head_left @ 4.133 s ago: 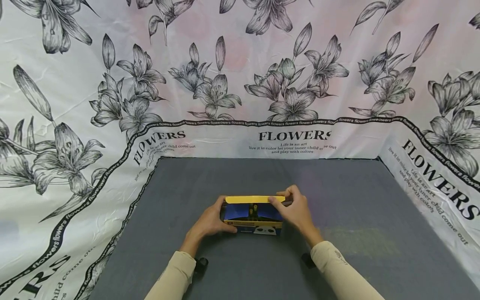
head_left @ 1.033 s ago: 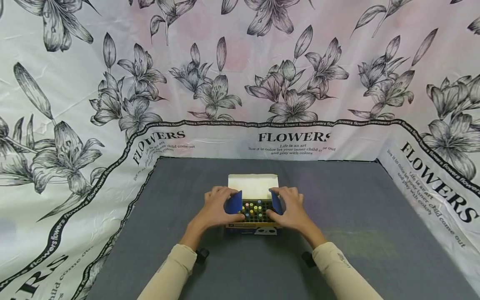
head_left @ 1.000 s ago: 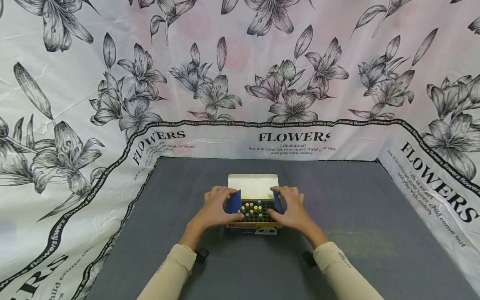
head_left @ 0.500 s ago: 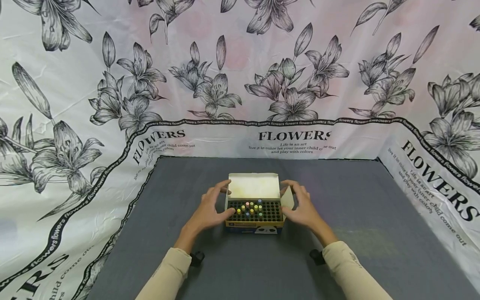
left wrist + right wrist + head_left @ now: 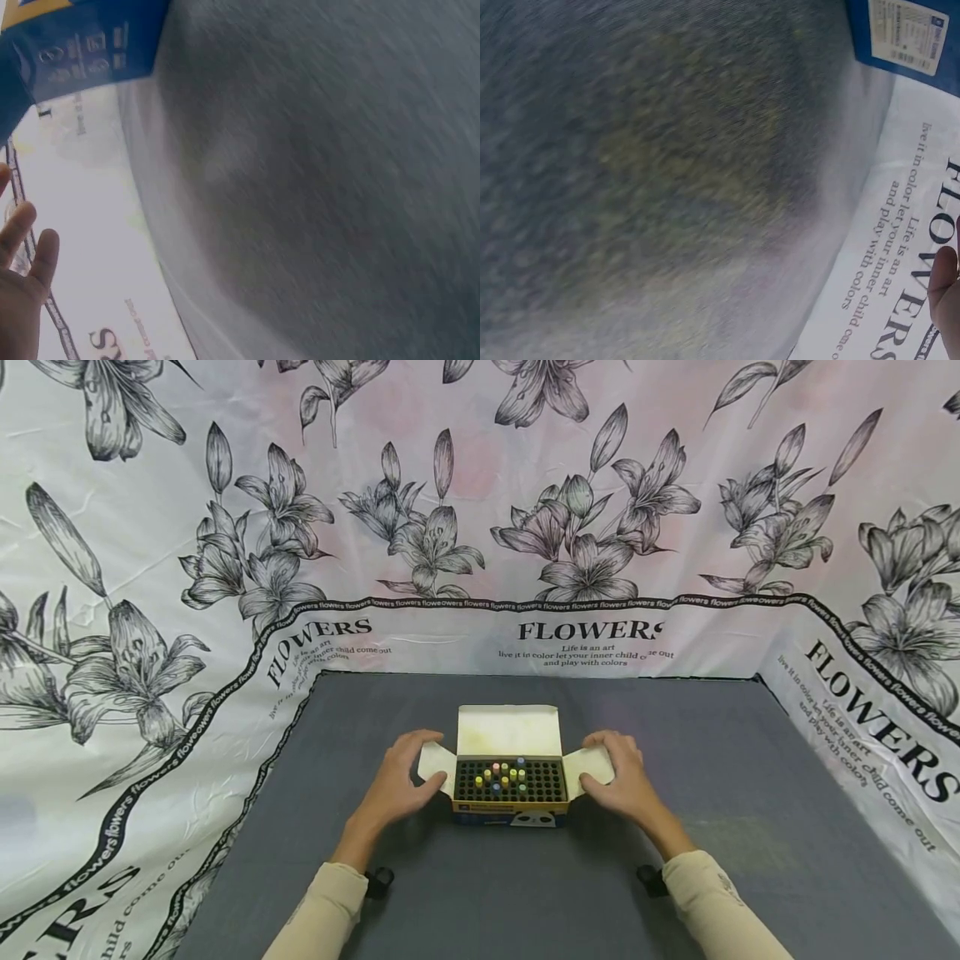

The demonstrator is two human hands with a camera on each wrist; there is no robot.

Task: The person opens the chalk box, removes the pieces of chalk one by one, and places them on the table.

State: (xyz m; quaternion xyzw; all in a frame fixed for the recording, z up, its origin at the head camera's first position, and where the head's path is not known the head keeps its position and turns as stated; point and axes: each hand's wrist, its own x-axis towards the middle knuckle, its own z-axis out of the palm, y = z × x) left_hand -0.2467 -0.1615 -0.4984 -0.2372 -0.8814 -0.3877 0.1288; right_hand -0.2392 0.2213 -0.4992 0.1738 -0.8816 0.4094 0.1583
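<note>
On the grey table a blue and yellow cardboard box (image 5: 510, 817) with a panda face stands with its lid (image 5: 509, 731) raised at the back. Inside is a black tray (image 5: 551, 789) with rows of round holes; several coloured sticks (image 5: 505, 782) stand in some of them, their kind too small to tell. My left hand (image 5: 397, 783) is at the left side flap (image 5: 436, 763), thumb on its pale inner face. My right hand (image 5: 624, 782) touches the right side flap (image 5: 588, 766) in the same way. Extended, spread fingers (image 5: 46, 259) show in the left wrist view.
The grey table surface (image 5: 510, 902) surrounds the box. A white flower-printed sheet (image 5: 450, 639) rises along the back and sides. Dark wrist cameras (image 5: 379, 882) hang below both sleeves.
The lid, lowered at first, now stands up at the back. Both side flaps, earlier folded over the tray, have swung outward as the hands moved apart, uncovering the coloured sticks.
</note>
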